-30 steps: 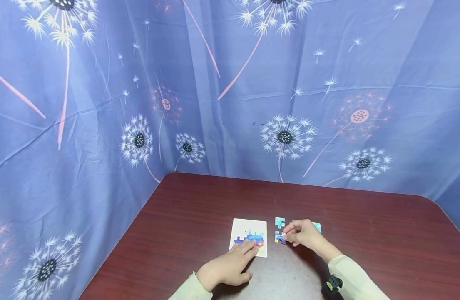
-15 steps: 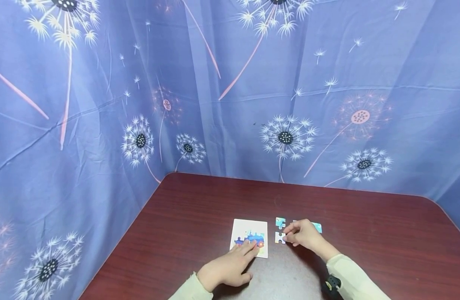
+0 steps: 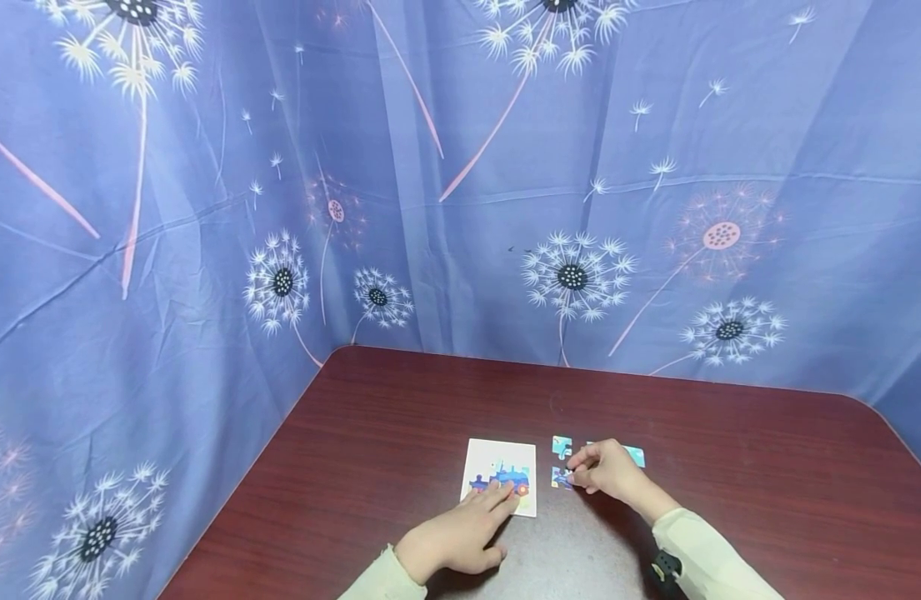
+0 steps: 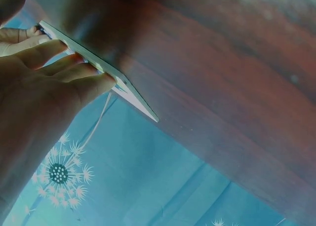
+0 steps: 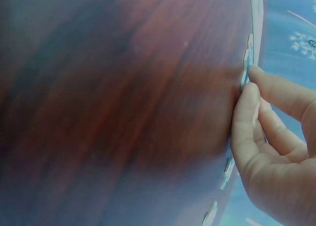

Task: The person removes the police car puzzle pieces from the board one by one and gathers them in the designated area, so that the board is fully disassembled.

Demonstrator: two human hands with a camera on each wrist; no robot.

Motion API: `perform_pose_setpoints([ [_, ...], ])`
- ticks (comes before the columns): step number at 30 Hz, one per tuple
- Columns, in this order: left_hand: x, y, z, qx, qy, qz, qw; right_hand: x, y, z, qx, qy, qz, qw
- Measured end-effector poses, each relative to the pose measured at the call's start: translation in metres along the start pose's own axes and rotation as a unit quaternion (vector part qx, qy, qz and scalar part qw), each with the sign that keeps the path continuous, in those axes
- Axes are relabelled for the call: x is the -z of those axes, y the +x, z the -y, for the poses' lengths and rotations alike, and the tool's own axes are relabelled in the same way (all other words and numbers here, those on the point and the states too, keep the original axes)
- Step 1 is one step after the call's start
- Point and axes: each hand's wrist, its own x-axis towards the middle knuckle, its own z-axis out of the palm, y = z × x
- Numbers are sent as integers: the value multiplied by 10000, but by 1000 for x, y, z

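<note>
My left hand [image 3: 460, 529] lies with its fingers stretched over the lower part of a white picture board [image 3: 493, 454] printed with a blue vehicle. In the left wrist view, those fingertips touch the board [image 4: 136, 100] near its edge. Just right of the board, my right hand [image 3: 608, 471] pinches the right side of a small blue-and-white jigsaw puzzle piece [image 3: 558, 477] at table level. The right wrist view has thumb and index finger at that puzzle piece [image 5: 245, 68]. A light blue puzzle piece [image 3: 561, 447] lies just beyond it, apart from it.
More puzzle pieces lie behind the right hand, partly hidden; one pale blue puzzle piece [image 3: 636, 456] shows past the knuckles. The dark red-brown table [image 3: 400, 400] meets a blue dandelion-print curtain [image 3: 460, 250] at its back and left edges. A black device sits on the right wrist.
The puzzle piece at my right fingertips looked whitish half a second ago and shows its blue print again now. Both hands have stayed nearly in place.
</note>
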Motion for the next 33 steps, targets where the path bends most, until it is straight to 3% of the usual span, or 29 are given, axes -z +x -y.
perform_pose_setpoints([
  [5,1,0,0,18,11,10,10000,2,0,1,142,-1,45,9999],
  [9,1,0,0,35,38,-7,10000,0,4,9,526,53,88,9986],
  [14,0,0,0,10,163,-102,9998,-15,18,23,1042,336,635,9920],
  [17,-1,-1,-1,-49,216,-146,9996,-27,26,29,1077,481,1000,9880],
  [21,-3,0,0,-145,235,-139,9995,-38,32,29,1067,211,1234,9864],
  [33,-3,-5,0,-315,623,-289,9971,-45,36,34,1229,-92,1254,9844],
])
